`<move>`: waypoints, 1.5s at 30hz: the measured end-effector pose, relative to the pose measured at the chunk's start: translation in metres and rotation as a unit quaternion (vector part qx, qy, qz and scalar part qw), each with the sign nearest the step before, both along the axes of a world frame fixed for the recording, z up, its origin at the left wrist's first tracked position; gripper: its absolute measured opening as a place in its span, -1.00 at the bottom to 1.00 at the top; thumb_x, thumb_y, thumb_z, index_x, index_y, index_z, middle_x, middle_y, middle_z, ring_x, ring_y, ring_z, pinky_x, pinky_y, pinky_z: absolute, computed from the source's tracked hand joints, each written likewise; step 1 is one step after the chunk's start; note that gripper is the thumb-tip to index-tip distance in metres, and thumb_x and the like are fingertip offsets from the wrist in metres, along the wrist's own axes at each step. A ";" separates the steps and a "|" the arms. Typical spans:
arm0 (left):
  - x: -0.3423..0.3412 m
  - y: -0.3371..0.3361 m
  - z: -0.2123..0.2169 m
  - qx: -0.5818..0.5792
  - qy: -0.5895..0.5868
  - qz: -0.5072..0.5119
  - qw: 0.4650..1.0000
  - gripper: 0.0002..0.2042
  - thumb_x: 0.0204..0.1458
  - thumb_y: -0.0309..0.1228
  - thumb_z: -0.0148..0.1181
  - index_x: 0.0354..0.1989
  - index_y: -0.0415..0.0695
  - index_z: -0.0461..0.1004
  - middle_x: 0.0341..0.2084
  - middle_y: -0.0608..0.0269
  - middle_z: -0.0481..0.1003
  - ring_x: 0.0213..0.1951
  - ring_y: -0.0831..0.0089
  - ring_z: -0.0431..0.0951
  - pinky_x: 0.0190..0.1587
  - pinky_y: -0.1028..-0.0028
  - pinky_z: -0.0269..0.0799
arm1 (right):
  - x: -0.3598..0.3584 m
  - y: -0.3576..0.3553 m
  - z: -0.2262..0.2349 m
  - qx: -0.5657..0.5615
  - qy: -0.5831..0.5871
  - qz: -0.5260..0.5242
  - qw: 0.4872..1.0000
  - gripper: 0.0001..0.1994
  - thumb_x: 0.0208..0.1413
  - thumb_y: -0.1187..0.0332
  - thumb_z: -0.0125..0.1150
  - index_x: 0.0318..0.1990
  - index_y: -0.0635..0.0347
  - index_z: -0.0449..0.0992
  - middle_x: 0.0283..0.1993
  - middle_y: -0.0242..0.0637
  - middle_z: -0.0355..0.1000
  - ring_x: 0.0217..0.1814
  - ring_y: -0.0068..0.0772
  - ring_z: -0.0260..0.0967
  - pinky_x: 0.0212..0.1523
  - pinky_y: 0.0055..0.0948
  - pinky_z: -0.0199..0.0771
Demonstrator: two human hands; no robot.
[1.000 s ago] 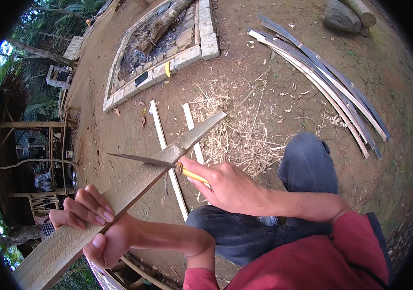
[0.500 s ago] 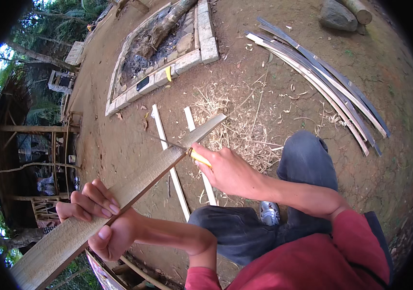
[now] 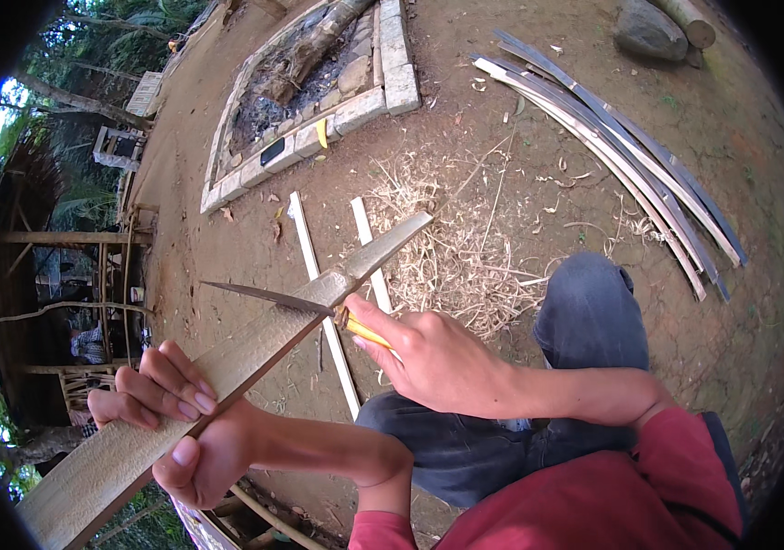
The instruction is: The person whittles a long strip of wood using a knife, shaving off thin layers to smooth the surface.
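A long wooden board (image 3: 254, 344) slants from the lower left up toward the middle, narrowing to a tapered far end. My left hand (image 3: 176, 412) is closed around its edges in the lower part, fingers on the far side and thumb on the near side. In my right hand (image 3: 428, 353) is a knife (image 3: 268, 296), gripped by its yellowish handle. Its dark blade lies across the board's upper face and points left. A notch shows in the board just beyond the blade, where the narrower end begins.
Pale wood shavings (image 3: 456, 247) litter the ground ahead. Two light wooden strips (image 3: 314, 266) lie beneath the board. Several long strips (image 3: 612, 147) are piled at the right, near a rock (image 3: 648, 32). A stone-edged fire pit (image 3: 355, 115) has a phone (image 3: 273, 152) on its rim.
The knife has moved down the board toward my left hand, away from the notch, and more of its blade now shows. My left hand still grips the board, shifted slightly.
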State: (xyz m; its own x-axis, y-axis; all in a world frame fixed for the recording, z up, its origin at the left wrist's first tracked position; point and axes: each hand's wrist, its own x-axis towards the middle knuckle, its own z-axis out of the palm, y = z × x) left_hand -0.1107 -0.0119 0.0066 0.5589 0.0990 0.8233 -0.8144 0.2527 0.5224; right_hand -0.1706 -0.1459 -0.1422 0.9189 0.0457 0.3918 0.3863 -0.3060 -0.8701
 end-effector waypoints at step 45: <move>0.002 0.007 -0.010 0.007 -0.013 0.001 1.000 -0.70 -0.51 -0.38 0.02 -0.53 -0.08 0.08 -0.78 0.28 0.08 -0.77 0.55 0.02 -0.71 0.61 0.04 | 0.043 -0.018 -0.054 -0.127 0.237 0.005 0.963 -0.56 0.25 0.40 0.05 0.24 0.41 0.27 -0.51 0.15 0.47 -0.47 0.12 0.51 -0.43 -0.09 0.50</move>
